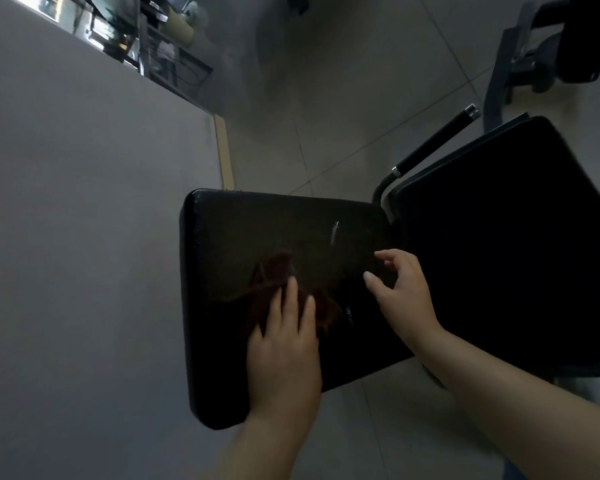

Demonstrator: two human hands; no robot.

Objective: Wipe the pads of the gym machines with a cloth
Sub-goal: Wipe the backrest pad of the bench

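A black rectangular pad (257, 230) of a gym machine fills the middle of the view, with a short white scratch near its right side. A dark reddish-brown cloth (274, 271) lies crumpled on the pad. My left hand (284, 344) presses flat on the cloth with straight fingers. My right hand (402, 289) hovers over the pad's right part with loosely curled fingers and holds nothing. A second black pad (506, 237) stands just to the right.
A grey wall (84, 237) runs along the left, close to the pad's left edge. A black-gripped metal handle (433, 142) sticks up behind the second pad. Grey machine frame parts (520, 60) stand at the top right on the tiled floor (343, 98).
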